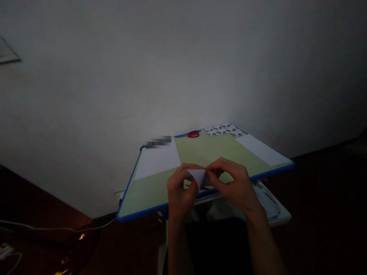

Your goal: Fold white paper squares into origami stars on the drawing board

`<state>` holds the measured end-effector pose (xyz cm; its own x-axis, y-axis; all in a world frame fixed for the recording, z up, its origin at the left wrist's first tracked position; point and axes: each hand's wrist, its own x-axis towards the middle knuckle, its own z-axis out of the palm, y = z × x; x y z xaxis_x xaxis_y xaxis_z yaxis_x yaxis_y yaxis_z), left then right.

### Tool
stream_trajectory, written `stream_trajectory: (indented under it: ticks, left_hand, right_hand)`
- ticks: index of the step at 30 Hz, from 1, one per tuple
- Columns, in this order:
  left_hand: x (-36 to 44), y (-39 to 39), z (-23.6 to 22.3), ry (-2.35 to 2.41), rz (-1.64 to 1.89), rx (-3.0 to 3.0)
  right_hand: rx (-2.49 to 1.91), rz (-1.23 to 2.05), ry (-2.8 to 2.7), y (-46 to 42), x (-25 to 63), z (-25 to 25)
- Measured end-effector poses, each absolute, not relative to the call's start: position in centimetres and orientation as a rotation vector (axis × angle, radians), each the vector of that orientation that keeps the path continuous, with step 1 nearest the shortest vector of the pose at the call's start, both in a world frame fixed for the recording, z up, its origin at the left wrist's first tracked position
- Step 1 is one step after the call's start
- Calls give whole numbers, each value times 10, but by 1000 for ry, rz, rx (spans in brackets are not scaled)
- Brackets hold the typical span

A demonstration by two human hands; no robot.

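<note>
Just above the near edge of a pale green table (150, 196) with a blue rim, both hands hold a small piece of folded white paper (197, 175). It shows as a triangle with its point down. My left hand (181, 187) pinches it on the left between thumb and fingers. On the other side, my right hand (230, 178) grips the upper right corner, thumb and index finger closed together. The fingers cover part of the paper, so its far side is hidden.
White sheets (158, 160) lie at the table's left, and more white paper (262, 150) lies at its right. Red-handled scissors (193, 134) and several folded paper pieces (222, 130) sit along the back, near the wall. A white cable (60, 229) runs at lower left.
</note>
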<state>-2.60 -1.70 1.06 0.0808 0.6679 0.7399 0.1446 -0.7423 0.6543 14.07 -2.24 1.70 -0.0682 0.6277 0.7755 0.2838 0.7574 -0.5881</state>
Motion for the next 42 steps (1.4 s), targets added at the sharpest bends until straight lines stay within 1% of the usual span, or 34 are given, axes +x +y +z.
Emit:
stream_trajectory:
  ticks: [5, 21, 29, 36, 42]
  left_hand:
    - [-28, -21, 17, 777, 1637, 2060]
    - [-25, -22, 15, 835, 1636, 2017]
    - [-22, -22, 12, 1018, 1733, 1759]
    - [-22, -19, 5, 1014, 1773, 1654]
    - [-22, -19, 9, 1044, 1684, 1581]
  right_hand:
    - [-723, 315, -1689, -25, 145, 19]
    - [-739, 331, -1718, -23, 147, 16]
    - [-734, 383, -1660, -25, 142, 21]
    - [-735, 490, -1653, -22, 145, 14]
    - [-737, 517, -1570, -21, 143, 12]
